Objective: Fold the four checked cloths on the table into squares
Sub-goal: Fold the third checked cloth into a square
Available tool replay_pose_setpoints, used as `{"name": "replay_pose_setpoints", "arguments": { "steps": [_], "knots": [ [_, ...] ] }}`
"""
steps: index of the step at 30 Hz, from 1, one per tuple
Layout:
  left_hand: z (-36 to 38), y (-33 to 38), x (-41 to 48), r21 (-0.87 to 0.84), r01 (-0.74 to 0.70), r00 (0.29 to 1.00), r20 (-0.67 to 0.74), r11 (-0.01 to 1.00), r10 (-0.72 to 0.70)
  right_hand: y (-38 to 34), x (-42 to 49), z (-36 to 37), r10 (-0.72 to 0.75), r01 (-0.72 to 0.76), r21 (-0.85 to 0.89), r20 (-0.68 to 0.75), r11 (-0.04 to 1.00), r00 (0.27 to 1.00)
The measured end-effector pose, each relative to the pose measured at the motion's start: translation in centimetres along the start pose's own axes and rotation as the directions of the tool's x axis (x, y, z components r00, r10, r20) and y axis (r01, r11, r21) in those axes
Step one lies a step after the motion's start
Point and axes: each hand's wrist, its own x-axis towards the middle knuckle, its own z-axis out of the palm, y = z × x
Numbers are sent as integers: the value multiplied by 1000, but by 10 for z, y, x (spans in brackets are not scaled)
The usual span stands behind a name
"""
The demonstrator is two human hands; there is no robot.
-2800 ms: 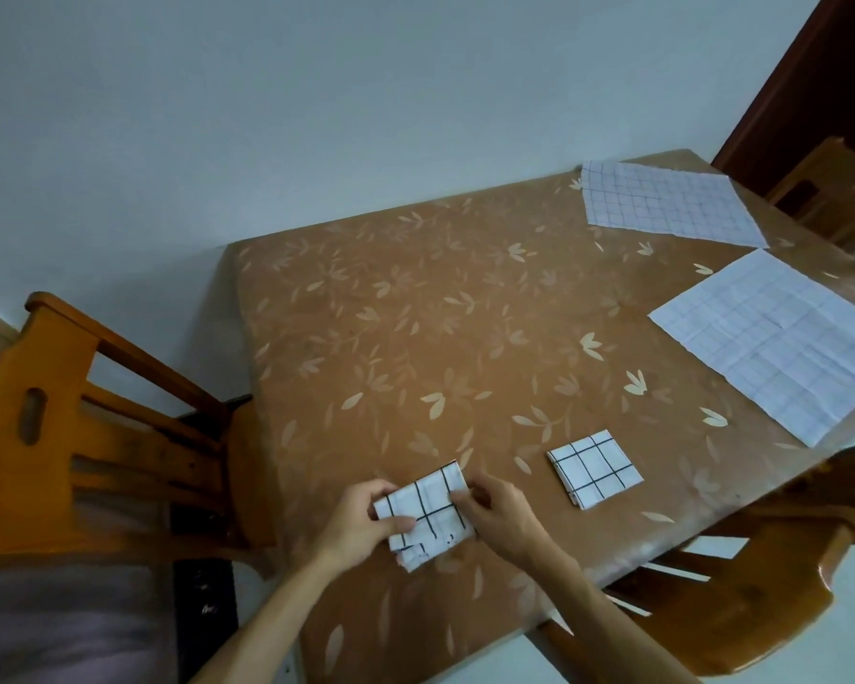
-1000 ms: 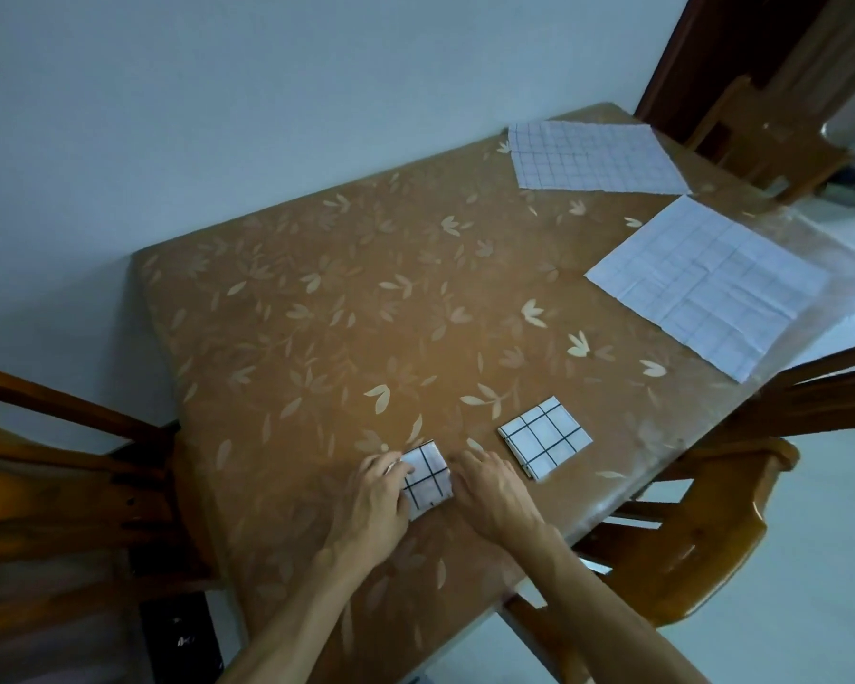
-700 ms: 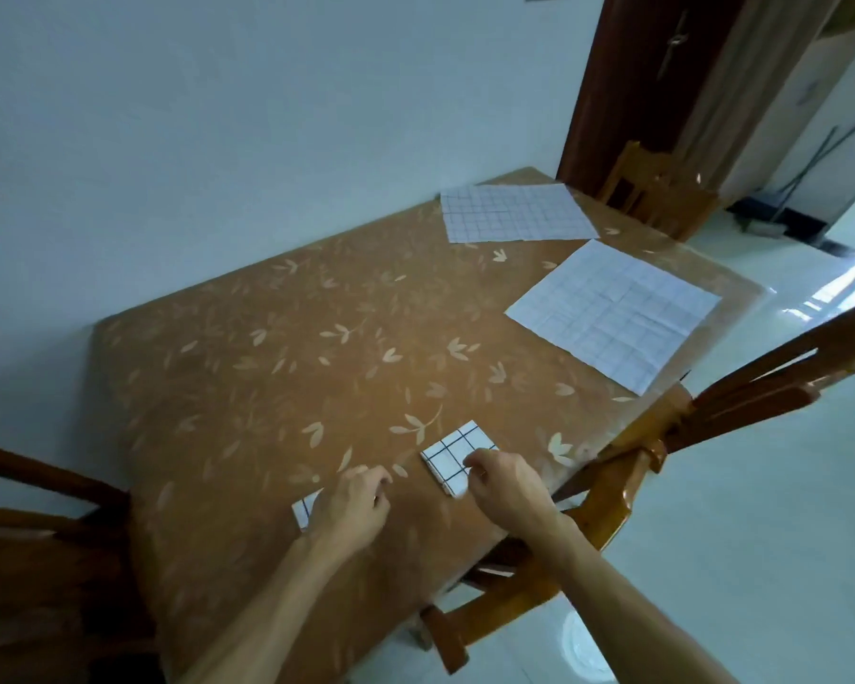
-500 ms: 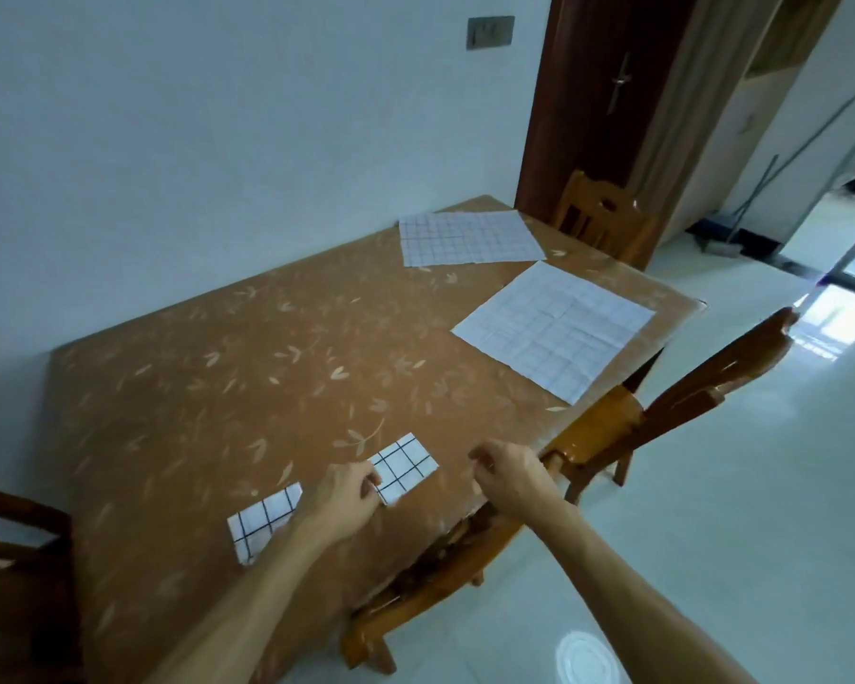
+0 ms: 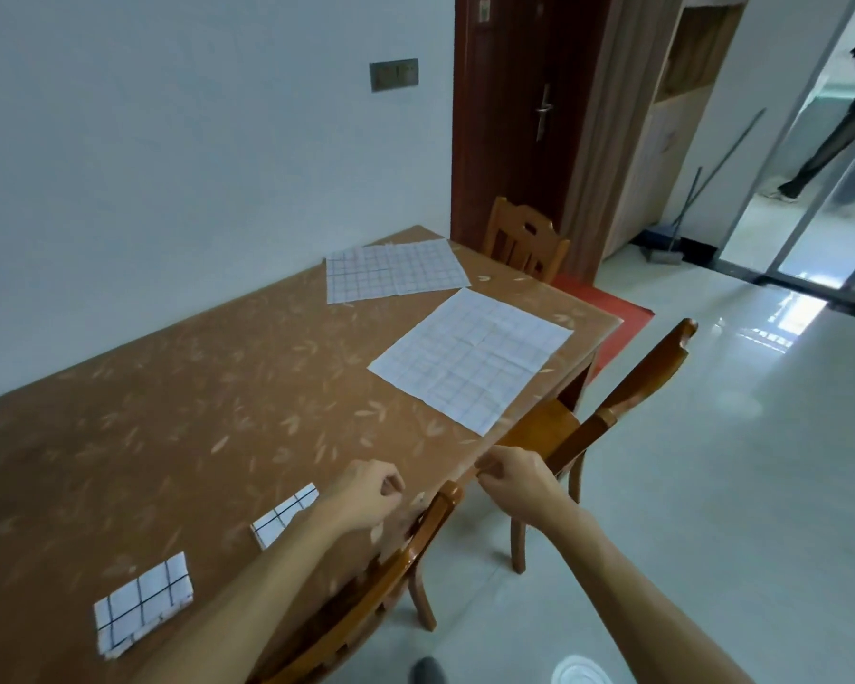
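Brown table (image 5: 218,387): left hand (image 5: 366,491) curled, empty, hovering; right hand (image 5: 512,478) curled at edge, grasp unclear.

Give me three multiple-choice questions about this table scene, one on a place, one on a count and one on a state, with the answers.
1. Where does the nearer spread cloth lie?
A. On the table, near its edge
B. On a chair
C. On the floor

2. How many cloths are folded small?
A. One
B. Two
C. Four

3. The far cloth by the wall is:
A. rolled up
B. spread flat
C. held in a hand

Answers:
1. A, it rests on the tabletop.
2. B, only the near folded cloth and the second folded cloth are folded.
3. B, it lies flat with no hand touching it.
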Motion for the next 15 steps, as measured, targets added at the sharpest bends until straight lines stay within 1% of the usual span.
{"name": "replay_pose_setpoints", "arguments": {
  "steps": [4, 9, 12, 15],
  "knots": [
    [11, 23, 60, -28, -13, 1000, 12, 1000, 13, 41, 42, -7, 45, -45, -4, 29, 999, 999],
    [30, 42, 151, -83, -18, 1000, 20, 996, 19, 68, 104, -23, 59, -56, -42, 79, 998, 995],
    [46, 47, 197, -130, -1, 1000, -26, 992, -3, 85, 138, -23, 81, -65, -104, 157, 992, 984],
    [61, 49, 234, -84, -22, 995, -102, 996, 13, 101, 169, -22, 108, -85, -111, 223, 990, 969]
  ]
}}
